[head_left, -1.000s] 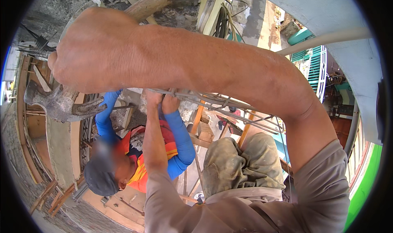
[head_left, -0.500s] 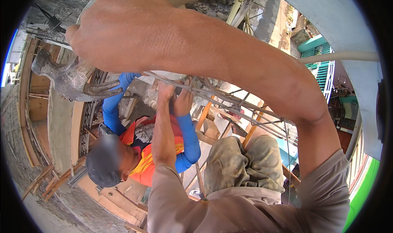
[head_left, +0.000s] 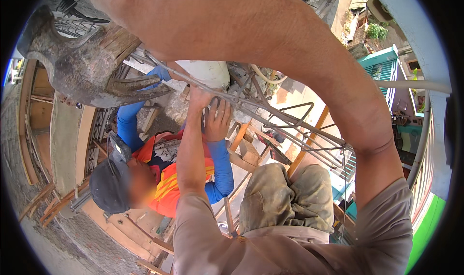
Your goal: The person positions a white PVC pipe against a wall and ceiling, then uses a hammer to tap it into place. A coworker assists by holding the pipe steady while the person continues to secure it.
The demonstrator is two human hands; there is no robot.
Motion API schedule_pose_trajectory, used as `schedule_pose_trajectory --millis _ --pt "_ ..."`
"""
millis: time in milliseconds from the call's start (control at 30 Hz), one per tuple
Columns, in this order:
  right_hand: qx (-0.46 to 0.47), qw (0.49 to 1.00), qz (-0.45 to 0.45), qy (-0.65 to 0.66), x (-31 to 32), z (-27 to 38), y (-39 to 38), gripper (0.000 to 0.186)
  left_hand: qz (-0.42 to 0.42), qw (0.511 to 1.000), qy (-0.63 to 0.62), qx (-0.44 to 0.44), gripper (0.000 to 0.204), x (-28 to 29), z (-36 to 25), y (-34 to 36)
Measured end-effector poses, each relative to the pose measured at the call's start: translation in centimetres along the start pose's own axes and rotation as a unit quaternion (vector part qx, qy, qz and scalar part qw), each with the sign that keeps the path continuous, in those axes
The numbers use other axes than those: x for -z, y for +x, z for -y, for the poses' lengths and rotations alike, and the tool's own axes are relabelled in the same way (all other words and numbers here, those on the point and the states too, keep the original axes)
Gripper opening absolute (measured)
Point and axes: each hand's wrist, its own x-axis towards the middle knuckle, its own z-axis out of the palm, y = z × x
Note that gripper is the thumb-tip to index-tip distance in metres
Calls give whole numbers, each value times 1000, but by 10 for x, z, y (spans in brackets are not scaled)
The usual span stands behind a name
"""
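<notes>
My right arm arches across the top of the view. My right hand is closed round the wooden handle of a worn claw hammer, its metal head close and large at the left. My left hand reaches up the middle and is closed at a steel bar of a rebar frame; its fingertips are partly hidden. Beside it, a co-worker's hand has its fingers against the bars. Behind the bars is a white bucket, with the co-worker's other hand at its left side.
The co-worker, in a cap and orange vest, stands below me at the left. Wooden formwork boards line the left. The rebar frame slants down to the right. A pale pipe and a wall bound the right.
The hammer and my right arm have risen closer to the camera. More of the white bucket shows. The co-worker's near hand has shifted, its fingers now extended, and my left hand has moved slightly up.
</notes>
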Motion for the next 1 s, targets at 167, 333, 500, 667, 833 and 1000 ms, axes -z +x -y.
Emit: schedule_pose_trajectory --millis 167,333,500,667,833,1000 --pt "-55 995 -9 -87 -16 7 4 16 -8 997 -80 -11 78 0 -1 -4" --pt "-91 994 -15 -61 -12 13 -7 15 -37 985 -162 42 89 8 -16 -10" --pt "-91 993 -46 -59 -11 12 -6 20 -113 990 6 83 78 38 -62 -30" --pt "-94 993 -41 -49 -7 10 -5 25 -92 937 -237 241 79 103 -148 -83" --pt "-127 991 4 -38 0 8 -3 28 -390 905 -173 3 95 165 -216 -44" --pt "-174 984 18 -30 7 15 -4 20 -372 923 -102 10 80 163 -252 31"
